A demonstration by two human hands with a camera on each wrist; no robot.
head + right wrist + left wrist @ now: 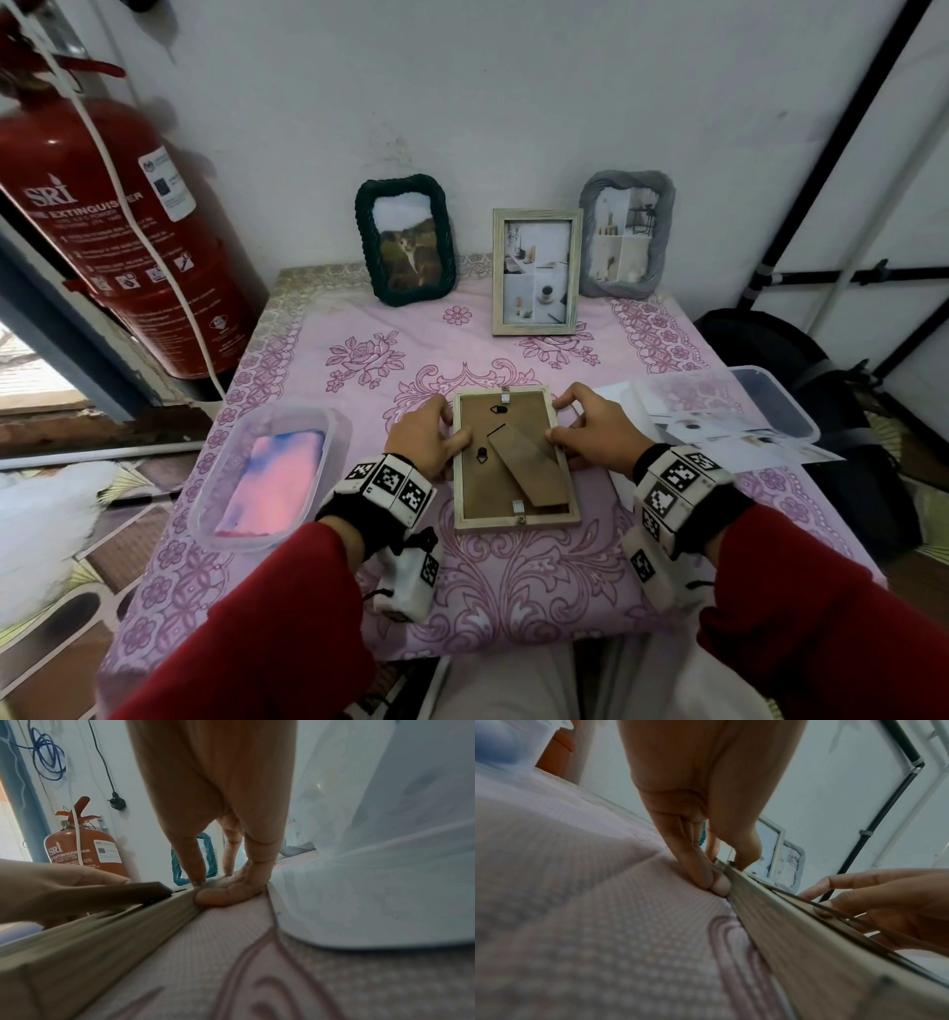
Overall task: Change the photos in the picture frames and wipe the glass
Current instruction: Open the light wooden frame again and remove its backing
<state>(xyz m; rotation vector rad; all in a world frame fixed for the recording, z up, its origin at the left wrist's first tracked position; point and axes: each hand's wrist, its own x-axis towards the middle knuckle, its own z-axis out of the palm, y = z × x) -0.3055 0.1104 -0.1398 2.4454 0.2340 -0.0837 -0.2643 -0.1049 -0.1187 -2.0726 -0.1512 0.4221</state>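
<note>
A pale wooden picture frame point(515, 520) lies face down in the middle of the table, its brown backing board and folded stand point(529, 472) facing up. My left hand point(428, 437) grips its left edge, thumb on the backing and fingers against the side point(714, 880). My right hand point(590, 434) grips the right edge the same way, thumb on the stand and fingers curled under the rail point(226, 894). Three frames stand at the back: a dark green one with a cat photo point(405, 239), a pale wooden one point(536, 272) and a grey one point(626, 234).
A clear plastic tub point(215, 493) holding a pink and blue cloth point(277, 478) sits at the left. A clear lidded box point(785, 411) with loose photo prints point(755, 444) is at the right. A red fire extinguisher point(113, 231) stands left of the table.
</note>
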